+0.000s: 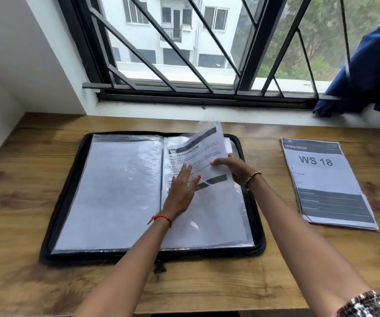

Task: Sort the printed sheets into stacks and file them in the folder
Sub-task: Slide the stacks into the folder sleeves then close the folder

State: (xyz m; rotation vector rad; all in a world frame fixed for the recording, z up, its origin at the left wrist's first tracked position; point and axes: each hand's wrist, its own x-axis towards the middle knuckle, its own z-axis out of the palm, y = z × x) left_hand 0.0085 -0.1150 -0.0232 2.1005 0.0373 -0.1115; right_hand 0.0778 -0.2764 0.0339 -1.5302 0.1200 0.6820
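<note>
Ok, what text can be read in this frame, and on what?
"LIVING ROOM": header of the top page of the stack on the right.
"WS 18": large print below it.
Its smaller lines: too small to read.
The sheet held over the folder: too blurred to read.

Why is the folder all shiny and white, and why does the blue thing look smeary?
Head view: daylight from the window glares off the plastic sleeve in the folder, washing out the left page; the blue cloth at the right edge is smeared, probably motion blur; the printed sheet in the right hand is soft too.
</note>
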